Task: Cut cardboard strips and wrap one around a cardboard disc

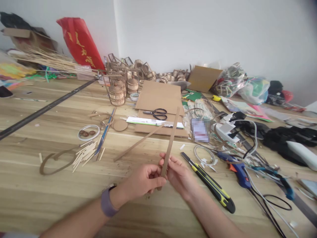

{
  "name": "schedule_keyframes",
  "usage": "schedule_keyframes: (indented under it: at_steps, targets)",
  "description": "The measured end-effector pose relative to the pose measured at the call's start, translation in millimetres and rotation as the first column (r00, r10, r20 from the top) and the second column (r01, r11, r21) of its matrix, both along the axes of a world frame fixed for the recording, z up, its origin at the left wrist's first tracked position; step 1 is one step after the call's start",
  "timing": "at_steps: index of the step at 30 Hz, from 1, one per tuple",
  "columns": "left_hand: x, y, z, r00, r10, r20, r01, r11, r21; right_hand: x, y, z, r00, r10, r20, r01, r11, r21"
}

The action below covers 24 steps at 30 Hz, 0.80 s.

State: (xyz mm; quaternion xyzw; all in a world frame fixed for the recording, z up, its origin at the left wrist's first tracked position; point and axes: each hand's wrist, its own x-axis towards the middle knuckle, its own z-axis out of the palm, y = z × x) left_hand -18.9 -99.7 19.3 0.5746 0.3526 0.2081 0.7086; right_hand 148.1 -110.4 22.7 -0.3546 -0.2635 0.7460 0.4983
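A narrow brown cardboard strip (pixel 172 140) stands tilted upward between my two hands above the table. My left hand (pixel 146 178) pinches it near its lower end with thumb and fingers. From the other side my right hand (pixel 179 173) grips the same strip a little higher up. Another brown strip (pixel 138 142) lies slantwise on the wood just beyond my hands. To the right of my right hand rests a black and yellow utility knife (pixel 210 185). Black-handled scissors (pixel 158 114) lie on stacked cardboard sheets (pixel 159 94) farther back.
Small wooden sticks (pixel 84 155), a curled strip (pixel 58 162) and a white ring (pixel 88 133) lie left. At right are a blue glue gun (pixel 239 172), cables and a power strip (pixel 226 130). Small lidded bamboo buckets (pixel 117 95) stand at the back, near a red bag (pixel 80 41).
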Motion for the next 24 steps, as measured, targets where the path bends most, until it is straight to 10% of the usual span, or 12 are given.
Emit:
schedule_keyframes:
  at_steps: [11, 20, 24]
  targets:
    - [1.7, -2.0, -2.9, 0.996, 0.092, 0.015, -0.092, 0.996, -0.022, 3.1, -0.7, 1.3, 0.996, -0.058, 0.068, 0.055, 0.997, 0.046]
    - [-1.0, 0.6, 0.4, 0.974, 0.088, 0.21, -0.005, 0.931, -0.366, 3.9, -1.2, 8.1, 1.0, -0.017, 0.016, 0.016, 1.0, 0.019]
    - [-0.6, 0.9, 0.2, 0.965, 0.156, 0.211, -0.075, 0.934, -0.349, 4.6, -2.0, 0.8, 0.97, -0.031, 0.241, 0.015, 0.998, 0.068]
